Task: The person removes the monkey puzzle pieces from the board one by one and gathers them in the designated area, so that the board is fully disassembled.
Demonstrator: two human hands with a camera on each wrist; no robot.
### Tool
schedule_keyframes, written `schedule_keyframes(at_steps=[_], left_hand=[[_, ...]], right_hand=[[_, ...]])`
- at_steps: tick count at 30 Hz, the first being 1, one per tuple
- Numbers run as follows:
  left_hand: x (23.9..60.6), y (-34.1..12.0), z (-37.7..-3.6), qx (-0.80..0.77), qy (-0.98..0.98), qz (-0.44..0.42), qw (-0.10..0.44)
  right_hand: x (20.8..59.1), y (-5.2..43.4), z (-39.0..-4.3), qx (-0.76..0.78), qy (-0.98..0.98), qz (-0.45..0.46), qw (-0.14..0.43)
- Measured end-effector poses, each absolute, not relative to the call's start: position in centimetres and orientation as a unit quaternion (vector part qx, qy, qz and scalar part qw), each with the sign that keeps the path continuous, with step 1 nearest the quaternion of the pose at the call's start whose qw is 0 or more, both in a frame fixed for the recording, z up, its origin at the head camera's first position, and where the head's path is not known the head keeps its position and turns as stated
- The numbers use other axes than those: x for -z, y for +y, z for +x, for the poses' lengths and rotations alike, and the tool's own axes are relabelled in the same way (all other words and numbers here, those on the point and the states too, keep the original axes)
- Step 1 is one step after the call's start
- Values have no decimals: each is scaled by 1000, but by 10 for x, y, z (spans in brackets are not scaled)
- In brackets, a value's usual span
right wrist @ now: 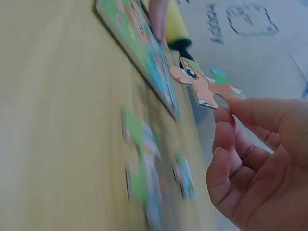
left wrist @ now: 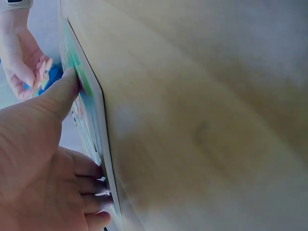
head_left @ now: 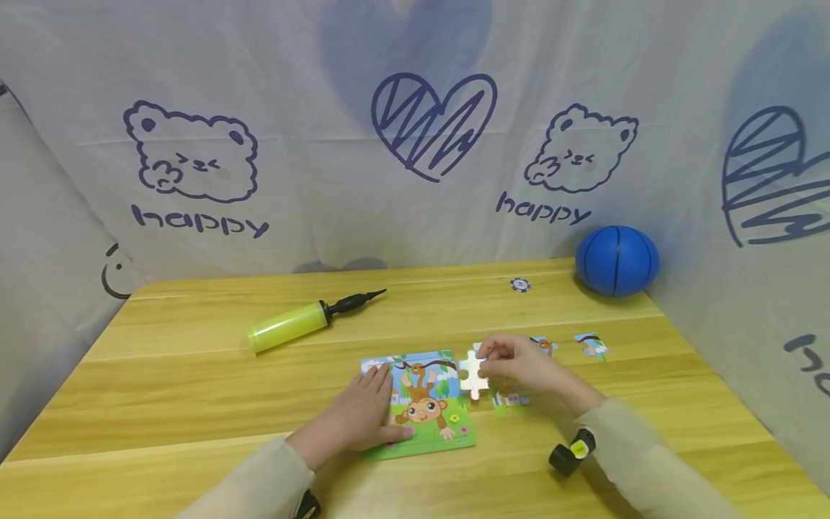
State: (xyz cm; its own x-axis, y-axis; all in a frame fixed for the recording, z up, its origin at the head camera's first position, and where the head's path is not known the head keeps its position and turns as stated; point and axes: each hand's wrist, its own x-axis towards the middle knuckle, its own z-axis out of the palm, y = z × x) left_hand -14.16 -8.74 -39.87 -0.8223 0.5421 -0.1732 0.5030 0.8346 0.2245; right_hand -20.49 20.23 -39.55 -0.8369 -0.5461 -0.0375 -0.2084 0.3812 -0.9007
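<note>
Puzzle piece [right wrist: 206, 87] pinched at one edge by right hand [head_left: 525, 364], held just above bench [head_left: 194, 375] beside puzzle board [head_left: 431, 425]. Board pressed flat by left hand [head_left: 359, 418], fingers straight. Piece best kept level, tabs lined up before lowering. Thin glossy card, knobbed outline; wood-grain bench; loose pieces [head_left: 591, 346] nearby.

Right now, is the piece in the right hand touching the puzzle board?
Apart. In the right wrist view the puzzle piece, pinched by the right hand, hangs in the air with clear background between it and the puzzle board.
</note>
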Motion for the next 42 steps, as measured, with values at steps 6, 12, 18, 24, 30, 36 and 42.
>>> schedule_keyframes(at_steps=[6, 12, 18, 24, 30, 36, 42], left_hand=[[401, -90, -141, -101, 950, 274, 111], [403, -95, -140, -108, 952, 272, 96], [399, -104, -137, -115, 954, 256, 103], [397, -110, -136, -121, 955, 247, 109], [398, -113, -137, -129, 954, 247, 114], [398, -113, -137, -126, 956, 242, 110], [398, -113, -136, -123, 957, 240, 107]], right_hand=[[394, 244, -204, 488, 836, -203, 150], [392, 279, -200, 470, 855, -169, 144], [396, 310, -199, 467, 847, -186, 174], [402, 325, -199, 461, 848, -166, 200], [406, 324, -201, 429, 867, -164, 194], [405, 320, -202, 406, 879, -166, 185], [403, 317, -200, 403, 880, -169, 184]])
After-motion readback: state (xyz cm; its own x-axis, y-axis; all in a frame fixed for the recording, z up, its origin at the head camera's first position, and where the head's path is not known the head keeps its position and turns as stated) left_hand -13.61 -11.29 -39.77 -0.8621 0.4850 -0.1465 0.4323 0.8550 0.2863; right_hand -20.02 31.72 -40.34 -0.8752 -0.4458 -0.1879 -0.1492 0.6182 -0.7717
